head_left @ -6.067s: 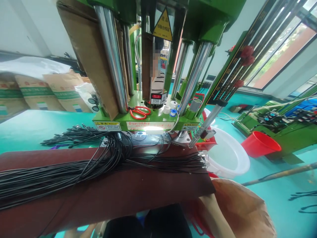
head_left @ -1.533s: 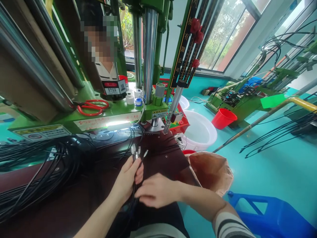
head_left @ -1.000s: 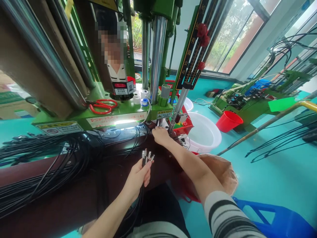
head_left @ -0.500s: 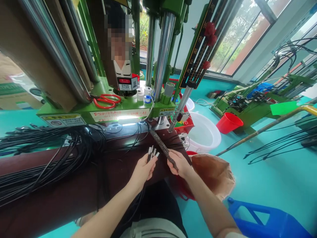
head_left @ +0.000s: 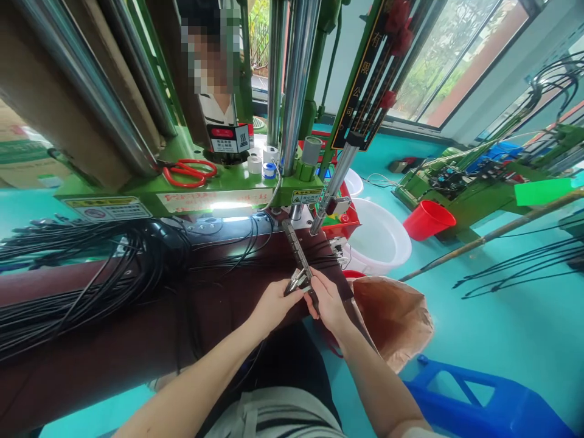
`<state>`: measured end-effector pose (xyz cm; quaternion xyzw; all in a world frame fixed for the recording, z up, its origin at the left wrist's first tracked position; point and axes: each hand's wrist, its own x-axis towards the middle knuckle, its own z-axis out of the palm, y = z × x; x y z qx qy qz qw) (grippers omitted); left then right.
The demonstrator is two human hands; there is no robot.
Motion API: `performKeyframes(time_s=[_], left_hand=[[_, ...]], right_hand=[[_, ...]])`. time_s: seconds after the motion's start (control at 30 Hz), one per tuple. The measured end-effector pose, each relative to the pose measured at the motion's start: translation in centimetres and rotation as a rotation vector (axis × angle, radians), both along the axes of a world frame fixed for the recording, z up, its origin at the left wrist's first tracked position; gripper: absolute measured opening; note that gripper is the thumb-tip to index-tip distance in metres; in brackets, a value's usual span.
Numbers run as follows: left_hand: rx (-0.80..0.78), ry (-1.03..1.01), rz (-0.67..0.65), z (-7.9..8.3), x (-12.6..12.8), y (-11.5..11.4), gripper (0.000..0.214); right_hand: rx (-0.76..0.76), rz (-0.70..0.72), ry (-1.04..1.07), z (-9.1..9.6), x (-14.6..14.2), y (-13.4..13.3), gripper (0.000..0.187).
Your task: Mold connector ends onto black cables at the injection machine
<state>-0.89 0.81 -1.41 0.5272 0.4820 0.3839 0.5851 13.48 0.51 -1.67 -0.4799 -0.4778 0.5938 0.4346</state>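
My left hand (head_left: 274, 309) is closed around several black cables whose bare metal connector ends (head_left: 297, 280) stick up past my fingers. My right hand (head_left: 329, 304) grips the near end of a long, dark, slotted metal bar (head_left: 296, 248). The bar slants away from me over the brown table, and its far end reaches the machine's base near a steel post. The connector ends lie against or just beside the bar close to my right fingers; whether any sits in a slot is too small to tell. Both sets of fingertips meet there.
Black cable bundles (head_left: 141, 261) cover the table's left side. Red-handled scissors (head_left: 189, 173) and tape rolls (head_left: 269, 170) rest on the green press (head_left: 177, 204). A paper-lined bin (head_left: 396, 316), white tub (head_left: 387, 237) and blue stool (head_left: 493, 395) stand right. Behind the press is another person.
My left hand has moved right with the cables, from apart to right beside the bar and my right hand. The bar stays in my right hand. The whole view has shifted slightly.
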Motion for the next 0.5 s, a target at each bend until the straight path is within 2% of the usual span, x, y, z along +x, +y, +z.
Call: performKeyframes(time_s=[0.13,0.23,0.4,0.5], left_hand=[[0.059,0.031,-0.003,0.43,-0.04,-0.05,0.019],[0.072,-0.005,0.001,0.6,-0.06,-0.21,0.019],[-0.114,-0.14,0.206,1.0,-0.56,-0.19,0.024],[-0.21,-0.19,0.229,1.09,-0.84,-0.07,0.023]], right_hand=[[0.067,-0.005,-0.155,-0.11,-0.28,-0.3,0.047],[0.066,-0.005,-0.175,0.05,-0.5,-0.42,0.048],[-0.028,-0.018,-0.053,0.18,-0.33,-0.29,0.048],[-0.051,-0.023,0.011,0.03,-0.03,-0.11,0.048]])
